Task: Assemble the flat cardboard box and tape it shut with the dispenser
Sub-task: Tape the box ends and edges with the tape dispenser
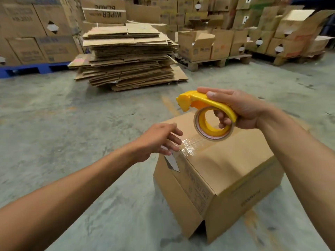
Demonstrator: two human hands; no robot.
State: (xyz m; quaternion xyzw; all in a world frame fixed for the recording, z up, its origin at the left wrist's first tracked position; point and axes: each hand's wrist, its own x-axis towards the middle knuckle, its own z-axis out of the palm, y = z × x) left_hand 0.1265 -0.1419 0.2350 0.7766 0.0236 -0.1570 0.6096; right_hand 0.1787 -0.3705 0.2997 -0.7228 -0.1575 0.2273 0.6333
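An assembled brown cardboard box (230, 167) stands on the concrete floor in front of me, its top flaps folded shut. My right hand (241, 109) grips a yellow tape dispenser (204, 107) with a roll of clear tape, held just above the box top. A strip of clear tape (188, 147) runs from the roll along the top seam and over the left edge, where its end hangs down the side. My left hand (159, 140) hovers at that left edge with fingers spread, fingertips on or just above the tape.
A tall stack of flat cardboard sheets (128, 57) lies on the floor ahead. Pallets loaded with boxes (213, 44) line the back and right, with a blue pallet (32, 68) at the left. Bare concrete floor (63, 115) surrounds the box.
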